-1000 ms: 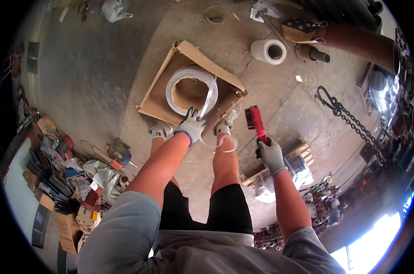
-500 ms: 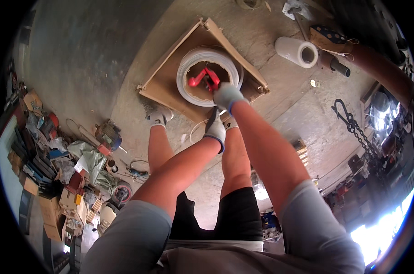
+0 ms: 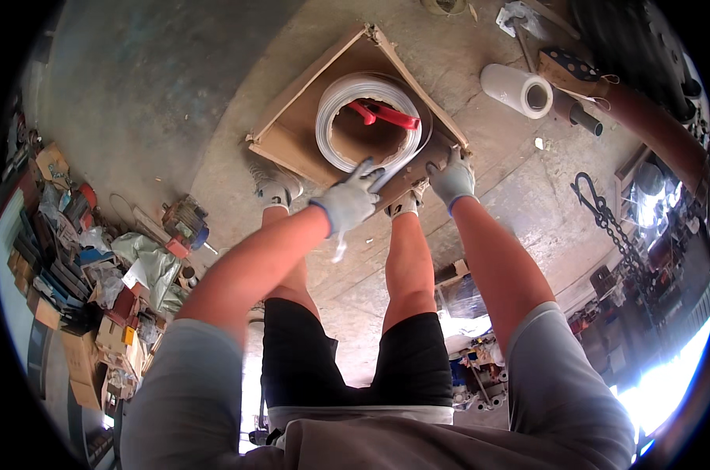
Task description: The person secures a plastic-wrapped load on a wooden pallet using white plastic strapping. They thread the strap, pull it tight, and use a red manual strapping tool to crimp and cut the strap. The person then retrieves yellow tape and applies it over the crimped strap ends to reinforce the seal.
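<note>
Coil (image 3: 370, 117) of white hose sits just ahead of both hands: left hand (image 3: 351, 200) open-fingered on its near edge, right hand (image 3: 451, 178) gripping the box (image 3: 292, 133) rim.

Bare floor (image 3: 175, 102) left of the box (image 3: 292, 133); film roll (image 3: 519, 90) crowds its right.

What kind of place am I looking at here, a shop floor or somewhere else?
Most likely a workshop or garage. A bare concrete floor carries a heavy chain with a hook, a roll of clear wrap and heaps of boxes and parts along the left side.
</note>
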### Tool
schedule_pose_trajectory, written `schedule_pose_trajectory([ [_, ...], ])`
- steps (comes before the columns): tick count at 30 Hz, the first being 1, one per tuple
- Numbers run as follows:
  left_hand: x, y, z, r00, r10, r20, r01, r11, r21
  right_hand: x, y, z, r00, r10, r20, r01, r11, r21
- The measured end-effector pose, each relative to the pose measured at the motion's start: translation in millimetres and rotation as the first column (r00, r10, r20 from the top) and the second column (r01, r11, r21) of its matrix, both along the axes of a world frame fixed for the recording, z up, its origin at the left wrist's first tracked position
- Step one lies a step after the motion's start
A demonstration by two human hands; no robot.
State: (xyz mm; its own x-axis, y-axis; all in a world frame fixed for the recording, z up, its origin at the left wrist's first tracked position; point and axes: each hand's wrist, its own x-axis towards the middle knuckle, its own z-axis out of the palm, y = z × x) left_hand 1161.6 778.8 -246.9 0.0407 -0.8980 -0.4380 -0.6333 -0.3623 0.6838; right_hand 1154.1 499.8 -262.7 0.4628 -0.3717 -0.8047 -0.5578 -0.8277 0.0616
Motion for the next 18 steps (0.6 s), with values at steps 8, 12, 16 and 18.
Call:
schedule_pose_trajectory([
  [8, 105, 129, -19, 0.533, 0.641, 0.553, -0.824, 0.542, 0.167, -75, -22, -92, 0.889, -0.229, -0.396, 0.312, 0.937, 0.158],
  [12, 117, 170, -86, 0.619, 0.702, 0.352, -0.779, 0.494, 0.385, -111, 20, -132, 0.159, -0.936, -0.315, 0.986, 0.166, 0.003],
  [16, 123, 137, -133, 0.709, 0.648, 0.279, -0.672, 0.502, 0.544, -160, 29, -165, 0.229, -0.919, -0.322, 0.936, 0.117, 0.331],
  [18, 112, 126, -160, 0.676, 0.638, 0.369, -0.714, 0.443, 0.542, -191, 10, -211, 0.461, -0.843, -0.277, 0.864, 0.356, 0.355],
])
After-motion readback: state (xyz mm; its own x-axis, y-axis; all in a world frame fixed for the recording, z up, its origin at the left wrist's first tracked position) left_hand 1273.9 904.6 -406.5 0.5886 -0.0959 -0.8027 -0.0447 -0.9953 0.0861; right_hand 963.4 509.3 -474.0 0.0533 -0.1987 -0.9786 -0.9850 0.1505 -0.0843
